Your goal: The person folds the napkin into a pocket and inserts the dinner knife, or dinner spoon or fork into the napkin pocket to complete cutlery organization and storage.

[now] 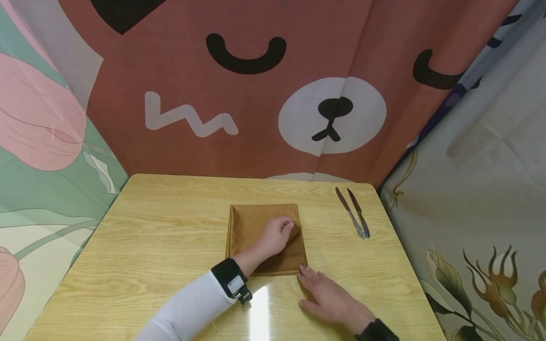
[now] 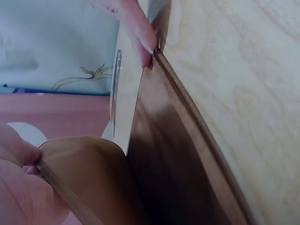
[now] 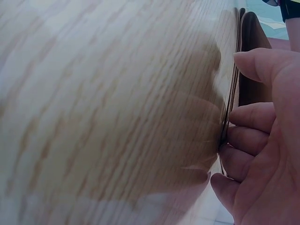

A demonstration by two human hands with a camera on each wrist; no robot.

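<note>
Work surface: one light wood-grain table (image 1: pixel 166 232) with rounded far corners. Rear boundary: a reddish-brown hanging (image 1: pixel 256 94) printed with a cartoon animal face — closed eyes, white muzzle. Left boundary: a green hanging (image 1: pixel 51 189) with pink flowers. Right boundary: a pale hanging (image 1: pixel 477 189) with botanical prints — apparently fabric, though its upper folds are indistinct. Lighting: a bright reflection (image 1: pixel 259 315) on the near tabletop.

Brown cloth (image 1: pixel 247 225) lies folded, squarish, on the table (image 1: pixel 162 246); right edge partly lifted.
</note>
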